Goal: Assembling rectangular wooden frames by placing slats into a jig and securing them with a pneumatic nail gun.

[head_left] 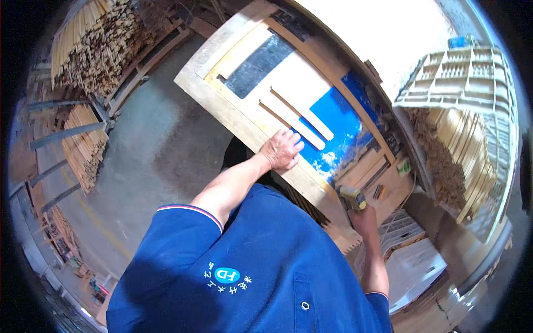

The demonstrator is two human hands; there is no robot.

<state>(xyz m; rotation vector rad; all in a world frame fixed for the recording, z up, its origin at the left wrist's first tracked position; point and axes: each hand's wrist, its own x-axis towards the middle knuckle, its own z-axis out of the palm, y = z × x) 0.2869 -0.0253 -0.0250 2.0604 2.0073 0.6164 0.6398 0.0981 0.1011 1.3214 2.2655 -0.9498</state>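
Note:
My left hand (282, 150) rests at the near edge of a wooden workbench (222, 102), its fingers curled and closed. Whatever lies under those fingers is hidden. Just beyond it, two pale wooden strips (302, 129) lie side by side, slanting across the white and blue part of the bench top. At the right end of the bench, my right hand (363, 219) is wrapped around a yellow-and-dark handheld tool (353, 197), which looks like a nail gun. The tool's lower part is partly covered by the hand.
A small dark-and-orange piece (379, 192) and a green-and-white can (403, 166) sit near the tool. On the right, a pale plastic crate (455, 77) stands by bundled wooden sticks (472, 161). More stick stacks (102, 47) fill racks across the floor at left.

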